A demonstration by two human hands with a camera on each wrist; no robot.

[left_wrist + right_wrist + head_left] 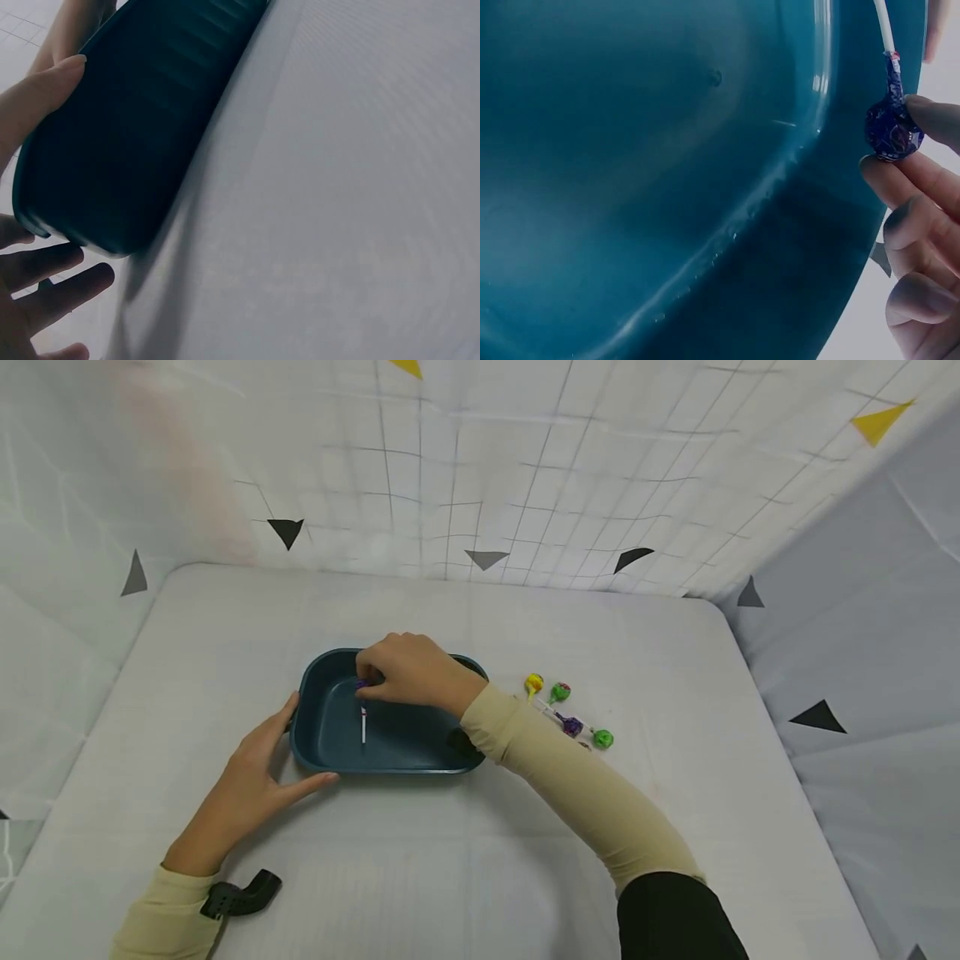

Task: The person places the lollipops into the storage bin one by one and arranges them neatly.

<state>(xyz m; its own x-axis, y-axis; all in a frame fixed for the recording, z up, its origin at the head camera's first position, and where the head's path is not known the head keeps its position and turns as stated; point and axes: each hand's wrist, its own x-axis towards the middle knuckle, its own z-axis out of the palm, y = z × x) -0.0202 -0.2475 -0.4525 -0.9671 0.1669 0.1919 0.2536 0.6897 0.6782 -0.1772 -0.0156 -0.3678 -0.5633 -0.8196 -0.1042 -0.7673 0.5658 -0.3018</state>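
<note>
A dark teal tray [390, 770] with raised walls sits on the white table. My right hand [412, 670] is over the tray's left half, pinching a purple-wrapped lollipop [894, 133] by its candy end between thumb and fingertips. In the head view its white stick [363, 727] points down toward me. At the tray's left end is my left hand [251, 781], thumb and fingers spread around the corner. The left wrist view shows the left thumb [56, 84] touching the rim, with the other fingers extended by the end wall.
Right of the tray lie loose lollipops: a yellow one [533, 683], a green one [560, 692], a purple one [572, 726] and another green one [603, 738]. A dark patch [461, 742] in the tray's right end is partly hidden by my right sleeve.
</note>
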